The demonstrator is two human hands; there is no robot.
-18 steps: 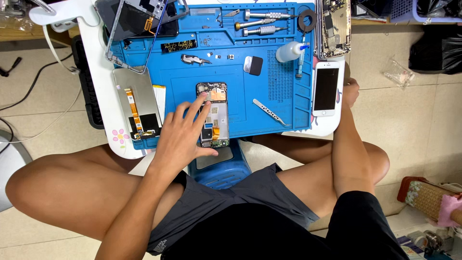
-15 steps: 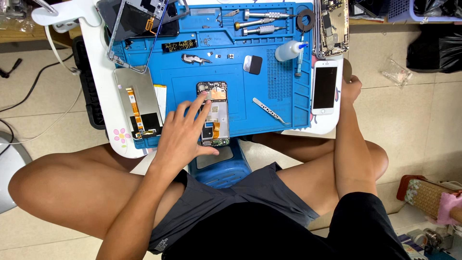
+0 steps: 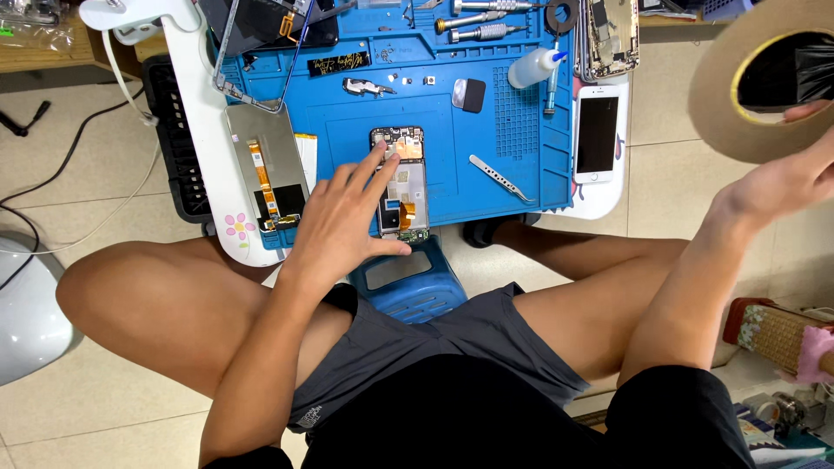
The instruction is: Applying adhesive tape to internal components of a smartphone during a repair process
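A phone-repair workshop, told by the blue silicone work mat (image 3: pixel 486 187); on it an opened phone (image 3: pixel 401 184), tweezers (image 3: pixel 496 178) and loose small parts; along its far edge screwdrivers (image 3: pixel 482 24); left of it a detached screen panel (image 3: pixel 270 167); right of it a white phone (image 3: pixel 598 135).

The left hand (image 3: pixel 343 221) lies flat on an open phone (image 3: pixel 401 184), w/ one finger on its top part. The phone has no back, so its small inner parts show. It sits on a blue mat (image 3: pixel 521 165) on a low white table (image 3: pixel 204 148). The right hand (image 3: pixel 786 182) is up in the air at the right edge, holding a big tan tape roll (image 3: pixel 725 95). Metal tweezers (image 3: pixel 497 177) lie just beside the phone. A white phone (image 3: pixel 598 134) lies at the mat's right edge. A grey screen part (image 3: pixel 265 165) lies left of the hand. A small white bottle (image 3: pixel 534 67) & screwdrivers (image 3: pixel 473 24) lie near the top. The person sits w/ bare knees, in dark shorts (image 3: pixel 452 356).
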